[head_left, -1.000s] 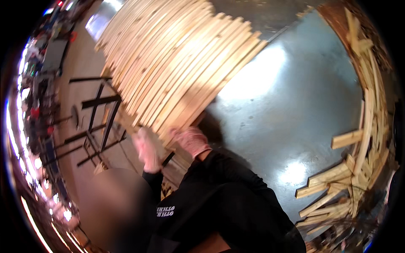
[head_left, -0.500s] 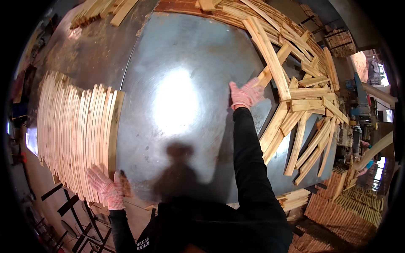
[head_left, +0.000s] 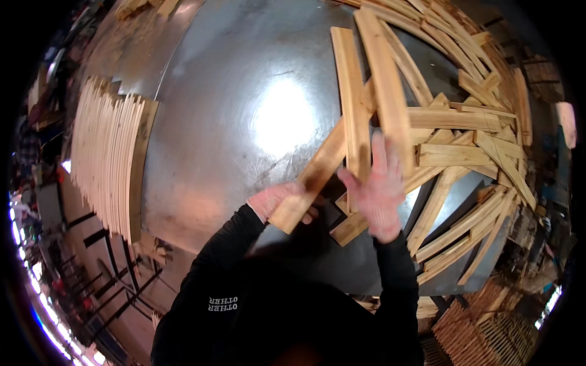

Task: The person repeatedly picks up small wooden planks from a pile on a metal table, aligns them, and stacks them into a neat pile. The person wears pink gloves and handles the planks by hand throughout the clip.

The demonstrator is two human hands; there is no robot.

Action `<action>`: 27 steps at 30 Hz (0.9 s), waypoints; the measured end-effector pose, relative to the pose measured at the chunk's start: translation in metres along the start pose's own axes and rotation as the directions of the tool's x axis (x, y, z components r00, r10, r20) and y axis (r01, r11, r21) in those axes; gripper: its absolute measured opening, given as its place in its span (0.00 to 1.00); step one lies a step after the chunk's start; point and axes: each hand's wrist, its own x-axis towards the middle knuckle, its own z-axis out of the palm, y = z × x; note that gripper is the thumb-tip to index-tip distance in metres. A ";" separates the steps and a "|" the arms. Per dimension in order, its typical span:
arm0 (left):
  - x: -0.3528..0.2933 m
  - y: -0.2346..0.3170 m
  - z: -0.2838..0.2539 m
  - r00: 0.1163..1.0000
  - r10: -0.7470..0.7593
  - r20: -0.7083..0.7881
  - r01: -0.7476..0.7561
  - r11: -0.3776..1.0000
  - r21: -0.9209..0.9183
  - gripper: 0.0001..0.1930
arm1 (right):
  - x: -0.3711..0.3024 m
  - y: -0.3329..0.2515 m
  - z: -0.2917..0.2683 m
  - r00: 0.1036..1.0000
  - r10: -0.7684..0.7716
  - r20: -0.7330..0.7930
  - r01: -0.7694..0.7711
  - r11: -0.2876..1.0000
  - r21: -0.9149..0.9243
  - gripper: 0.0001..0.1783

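My left hand (head_left: 273, 200), in a pinkish knit glove, is closed round the near end of a wooden slat (head_left: 320, 165), its fingertips showing past the far edge. That slat slants away to the right, under other slats. My right hand (head_left: 381, 192), gloved alike and slightly blurred, has its fingers stretched out and its thumb apart. It is over the near end of an upright-lying slat (head_left: 349, 91); whether it touches the wood I cannot tell. A wider slat (head_left: 384, 79), also blurred, lies just beyond the right fingers.
Loose slats (head_left: 458, 119) lie crisscrossed over the right side of the metal table (head_left: 220, 116). At the left edge stands a tight row of slats (head_left: 110, 158). Beyond the near right edge are stacked wood pieces (head_left: 464, 329); black metal frames (head_left: 116, 268) stand at lower left.
My left hand has left the row of slats, moved right and taken hold of a slat. My right hand has come nearer to me. Slats at the pile's left side have shifted.
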 end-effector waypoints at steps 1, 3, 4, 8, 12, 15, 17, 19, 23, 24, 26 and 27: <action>-0.001 -0.009 0.007 0.999 -0.032 -0.031 0.035 0.995 0.098 0.41 | 0.022 0.005 0.002 0.997 -0.071 0.021 0.074 0.962 -0.263 0.54; -0.008 -0.018 0.049 0.994 -0.038 -0.107 0.042 0.998 0.035 0.37 | 0.066 0.032 0.024 0.990 0.082 0.111 -0.039 0.937 -0.346 0.60; -0.006 -0.028 0.048 0.990 0.046 -0.134 -0.040 0.998 0.048 0.37 | 0.072 0.039 0.032 0.974 0.158 0.161 -0.082 0.913 -0.399 0.62; -0.004 -0.052 0.045 0.975 0.145 -0.166 -0.159 0.985 -0.073 0.41 | 0.037 0.027 0.046 0.919 0.107 0.379 -0.144 0.987 0.070 0.60; -0.006 -0.060 0.034 0.968 0.148 -0.201 -0.148 0.989 0.014 0.43 | 0.007 0.016 0.035 0.882 0.225 0.413 -0.454 0.638 0.622 0.49; -0.020 -0.069 0.029 0.920 0.307 -0.241 -0.288 0.951 0.114 0.42 | 0.018 0.033 0.013 0.987 0.137 -0.084 -0.121 0.977 0.173 0.46; -0.029 -0.060 0.021 0.936 0.273 -0.225 -0.298 0.951 -0.087 0.40 | 0.067 0.027 -0.020 0.964 0.264 -0.027 -0.264 0.964 0.000 0.47; -0.036 -0.052 0.022 0.954 0.216 -0.209 -0.252 0.954 -0.163 0.38 | 0.103 0.078 0.006 0.972 0.217 -0.084 -0.233 0.915 -0.328 0.53; -0.035 -0.053 0.011 0.959 0.236 -0.157 -0.263 0.947 -0.187 0.26 | 0.118 0.086 0.034 0.929 0.371 0.003 -0.344 0.864 -0.369 0.63; -0.035 -0.051 0.013 0.937 0.247 -0.245 -0.263 0.964 -0.033 0.25 | 0.113 0.076 0.031 0.908 0.416 0.053 -0.385 0.877 -0.287 0.61; -0.038 -0.044 0.022 0.889 0.278 -0.365 -0.229 0.958 0.171 0.23 | 0.077 0.064 0.031 0.944 0.313 0.106 -0.330 0.878 0.346 0.46; -0.040 -0.048 0.014 0.843 0.325 -0.429 -0.191 0.926 0.327 0.22 | 0.056 0.047 0.018 0.850 0.168 0.500 -0.523 0.388 0.759 0.44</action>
